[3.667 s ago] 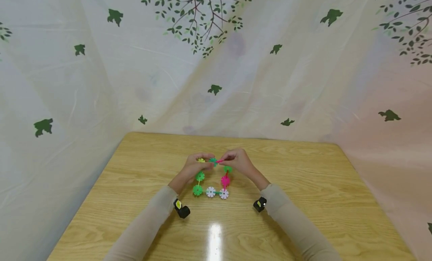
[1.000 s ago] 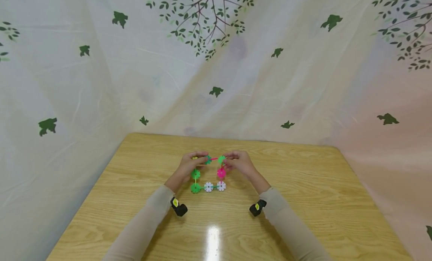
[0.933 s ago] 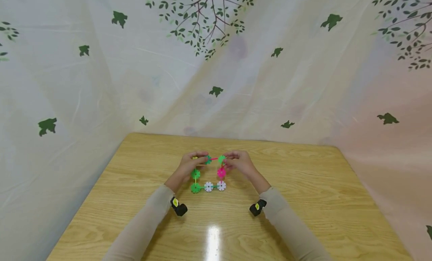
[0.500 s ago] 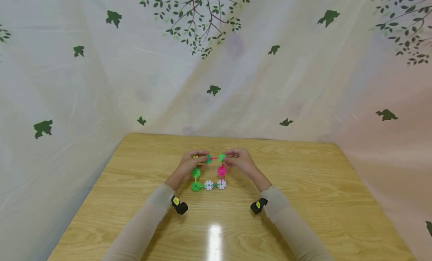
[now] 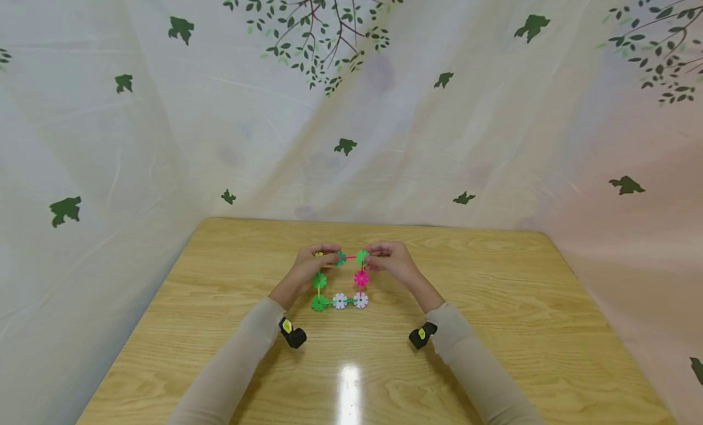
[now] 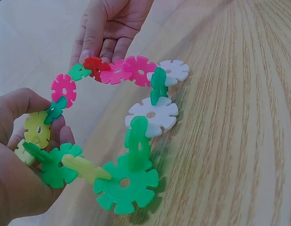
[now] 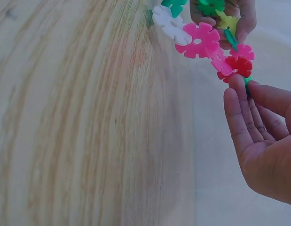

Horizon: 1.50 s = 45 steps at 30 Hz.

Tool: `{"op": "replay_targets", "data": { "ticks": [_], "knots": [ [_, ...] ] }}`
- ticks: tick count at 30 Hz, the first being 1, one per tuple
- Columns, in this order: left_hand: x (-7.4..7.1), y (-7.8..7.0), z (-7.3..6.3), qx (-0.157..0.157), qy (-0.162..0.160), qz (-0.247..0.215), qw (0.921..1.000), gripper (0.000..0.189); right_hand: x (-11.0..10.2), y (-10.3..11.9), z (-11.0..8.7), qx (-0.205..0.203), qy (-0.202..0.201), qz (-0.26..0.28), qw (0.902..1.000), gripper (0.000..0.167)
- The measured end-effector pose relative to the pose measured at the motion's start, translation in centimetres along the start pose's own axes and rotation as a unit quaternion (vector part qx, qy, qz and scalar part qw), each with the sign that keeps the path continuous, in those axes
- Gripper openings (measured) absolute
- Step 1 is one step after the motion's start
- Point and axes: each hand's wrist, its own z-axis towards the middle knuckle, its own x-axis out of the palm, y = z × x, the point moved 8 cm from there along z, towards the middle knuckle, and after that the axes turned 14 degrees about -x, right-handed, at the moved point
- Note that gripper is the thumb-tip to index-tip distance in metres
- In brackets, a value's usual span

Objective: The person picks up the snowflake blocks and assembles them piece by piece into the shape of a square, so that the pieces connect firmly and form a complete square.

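Observation:
Interlocking snowflake discs form a closed, roughly square ring, held up between both hands. Its front side shows white discs and a green corner disc; a pink disc sits on the right side. My left hand grips the back left corner, thumb on the teal disc and fingers behind the yellow disc. At the back right corner, my right hand pinches the light green disc beside a red disc. An edge-on pink disc links the teal and light green discs.
The wooden table extends around and below the ring. Behind it hangs a pale cloth backdrop printed with leaves and birds. Black wrist cameras sit at both sleeve cuffs.
Earliest, my right hand held the pink link at the teal disc, with the ring open there. Now that link meets the light green disc, which my right hand pinches. Over the last second, little moves.

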Motion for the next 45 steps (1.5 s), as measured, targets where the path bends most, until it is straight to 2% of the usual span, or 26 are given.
{"op": "replay_targets", "data": {
  "ticks": [10,17,29,45],
  "knots": [
    [0.33,-0.33,-0.13,0.004,-0.004,0.013,0.9999,0.029,0.08,0.44,-0.08,-0.003,0.003,-0.003,1.0,0.028],
    [0.35,-0.42,-0.14,0.005,-0.002,0.018,0.9998,0.033,-0.07,0.23,-0.08,-0.001,0.007,-0.01,0.9999,0.026],
    [0.58,-0.55,-0.2,0.012,-0.002,-0.011,0.9999,0.035,-0.06,0.5,-0.15,-0.012,0.002,-0.004,0.9999,0.025],
    [0.85,-0.8,-0.47,0.011,0.004,0.005,0.9999,0.038,-0.24,0.4,-0.26,-0.025,-0.005,0.008,0.9996,0.025]
  ]
}}
